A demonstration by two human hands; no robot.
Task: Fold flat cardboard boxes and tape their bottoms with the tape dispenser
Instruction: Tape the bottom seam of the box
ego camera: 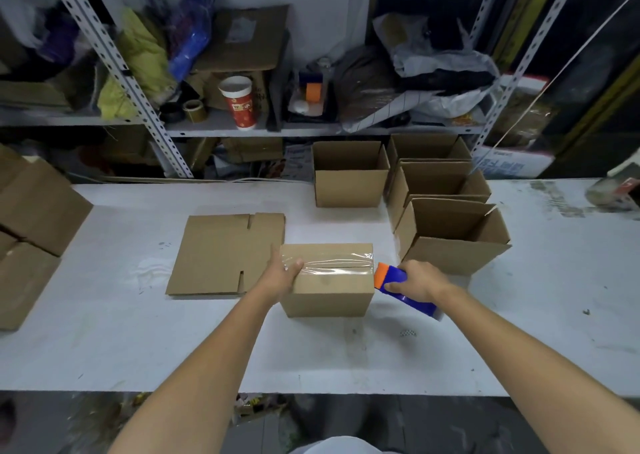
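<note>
Red cup (239,104) on shelf (211,126)

tape dispenser (391,277): middle hidden under the right hand (417,280)
flat cardboard (221,252): near right corner hidden behind the left hand (280,273) and the box (329,290)
left boxes (38,207): cut off by the left edge
cup (240,101): print too small to read
far-right object (616,190): blurred, cut off by the edge
</note>
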